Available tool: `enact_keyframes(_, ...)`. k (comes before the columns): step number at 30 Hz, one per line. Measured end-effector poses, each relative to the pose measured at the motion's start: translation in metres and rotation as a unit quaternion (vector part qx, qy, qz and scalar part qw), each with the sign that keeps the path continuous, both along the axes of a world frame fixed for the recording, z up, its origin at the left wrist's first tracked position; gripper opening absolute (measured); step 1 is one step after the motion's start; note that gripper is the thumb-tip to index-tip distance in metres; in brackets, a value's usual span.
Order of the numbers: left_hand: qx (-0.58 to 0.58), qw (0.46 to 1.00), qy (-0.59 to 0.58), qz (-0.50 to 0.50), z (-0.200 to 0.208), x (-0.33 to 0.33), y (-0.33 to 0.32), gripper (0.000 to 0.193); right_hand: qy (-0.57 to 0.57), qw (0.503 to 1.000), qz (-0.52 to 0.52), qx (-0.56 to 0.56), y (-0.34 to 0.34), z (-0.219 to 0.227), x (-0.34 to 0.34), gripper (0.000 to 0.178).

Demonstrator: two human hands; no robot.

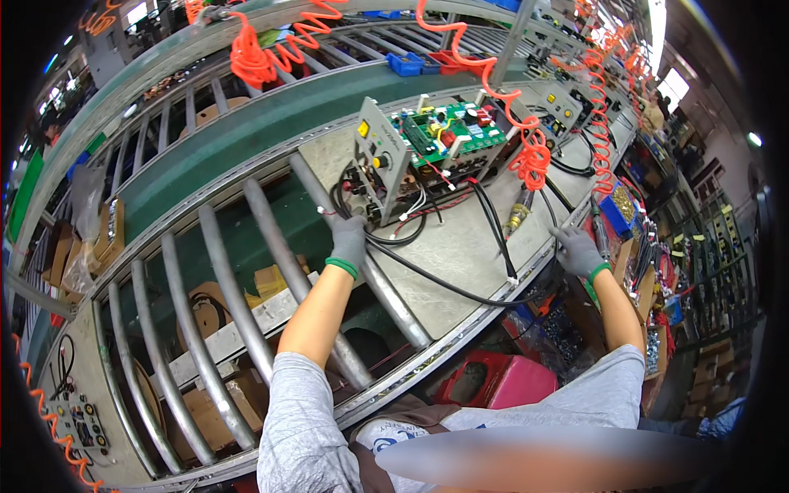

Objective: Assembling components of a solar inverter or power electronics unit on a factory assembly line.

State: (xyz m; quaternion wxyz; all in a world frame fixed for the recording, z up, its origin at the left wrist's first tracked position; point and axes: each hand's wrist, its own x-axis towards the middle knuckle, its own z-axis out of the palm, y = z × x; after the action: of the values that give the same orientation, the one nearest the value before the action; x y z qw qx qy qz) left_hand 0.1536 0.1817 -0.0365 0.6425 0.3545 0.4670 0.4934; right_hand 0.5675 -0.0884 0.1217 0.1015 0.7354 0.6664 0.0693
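Note:
A half-built electrical unit point(390, 168) stands on a grey metal work plate point(460, 271), with a grey front panel and a green circuit board point(456, 131) on top. My left hand point(349, 238), in a grey glove with a green cuff, is closed round a coiled black cable point(403, 240) beside the panel's lower corner. From there the cable sweeps along the plate's near edge toward my right hand point(579, 251). That gloved hand has its fingers curled at a black cable by the plate's right edge. Loose wires with white connectors point(421, 205) hang from the unit's side.
Metal rollers point(267, 234) lie left of the plate. An orange coiled hose point(532, 160) hangs over it, ending in a brass-coloured fitting point(519, 214). A screwdriver-like tool point(601, 234) and a blue bin of screws point(620, 207) are at right. A red stool point(518, 382) stands below.

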Motion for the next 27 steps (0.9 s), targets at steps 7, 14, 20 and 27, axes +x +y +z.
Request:
enact_keyframes(7, 0.024, 0.99, -0.126, 0.061, 0.003, 0.014, -0.002, 0.029, 0.043, 0.988, 0.042, -0.141, 0.069, -0.044, -0.02, 0.046)
enact_keyframes(14, 0.097, 0.995, 0.008, 0.022, 0.013, 0.043, 0.038, 0.02, 0.013, 0.991, 0.002, -0.135, 0.071, -0.039, -0.033, 0.046)
enact_keyframes(20, 0.137, 0.975, 0.172, -0.024, 0.023, 0.061, 0.127, 0.033, -0.007, 0.991, 0.022, -0.131, 0.082, -0.047, -0.028, 0.043)
enact_keyframes(27, 0.18, 0.867, 0.464, 0.034, 0.048, 0.045, 0.117, 0.069, -0.005, 0.994, 0.006, -0.107, 0.078, -0.057, -0.025, 0.042)
